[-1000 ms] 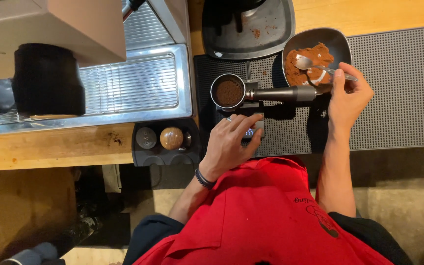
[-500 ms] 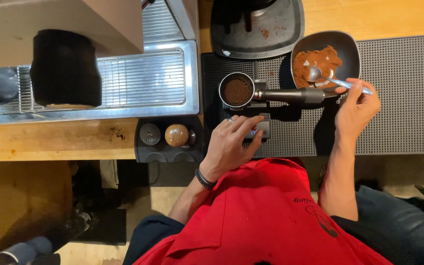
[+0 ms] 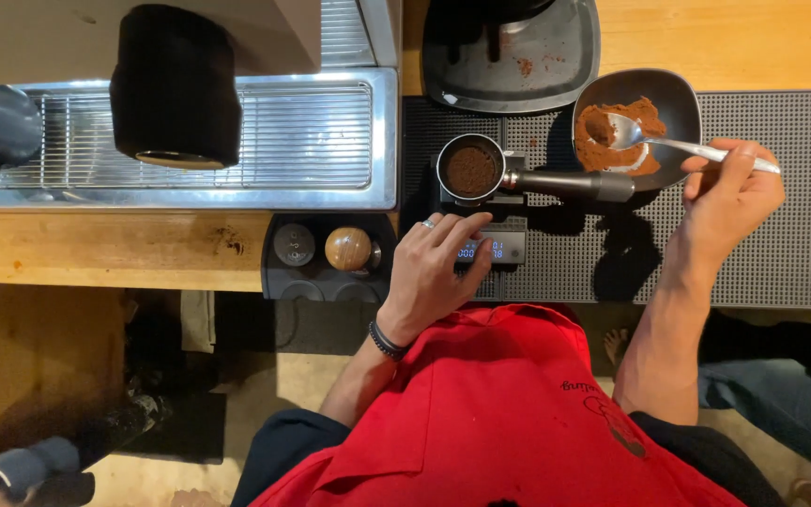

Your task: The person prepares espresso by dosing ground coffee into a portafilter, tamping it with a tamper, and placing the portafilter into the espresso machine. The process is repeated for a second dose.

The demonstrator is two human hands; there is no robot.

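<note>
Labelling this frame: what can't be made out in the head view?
- Scale: mostly covered by the left hand and portafilter; digits too small.
- Spoon: handle end inside the right hand.
- Grinder: cut off by the top edge.

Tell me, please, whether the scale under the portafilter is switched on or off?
On. The scale shows lit blue digits on its front display, just beside the left hand's fingers, with the portafilter of ground coffee sitting on it.
</note>
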